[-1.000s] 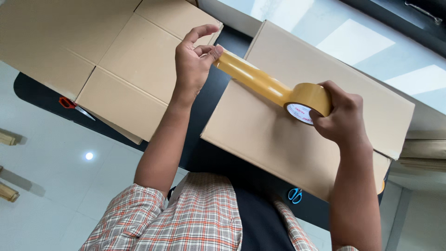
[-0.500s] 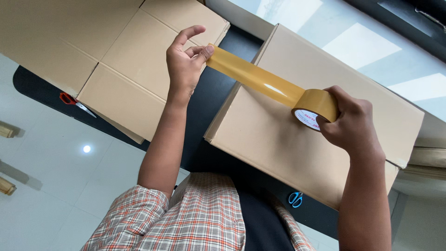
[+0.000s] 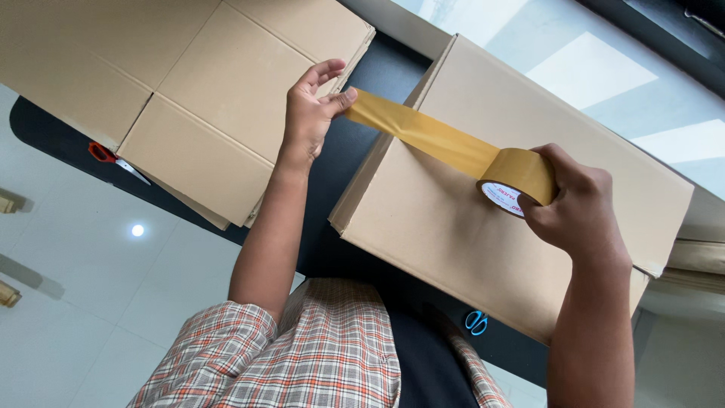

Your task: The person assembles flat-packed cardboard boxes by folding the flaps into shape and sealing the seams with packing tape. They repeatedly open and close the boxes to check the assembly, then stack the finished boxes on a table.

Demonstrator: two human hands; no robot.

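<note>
Right hand [image 3: 578,215] wrapped around brown tape roll [image 3: 521,177], left hand [image 3: 313,113] pinching the pulled-out strip's [image 3: 423,134] free end between thumb and fingers, above closed cardboard box [image 3: 453,227] on dark bench [image 3: 355,151]; light, floppy, probably sticky underneath, best gripped at the edges

Bright daylight, and you get a sharp picture.

You see big white patches of glare on the shiny glass top [image 3: 581,68] at the upper right. A small round lamp spot [image 3: 137,230] shines on the pale floor [image 3: 91,317]. Soft shadows lie under the cardboard boxes [image 3: 226,98]. Your checked shirt [image 3: 332,355] at the bottom looks a little blurry, and straight lines lean near the edges.
</note>
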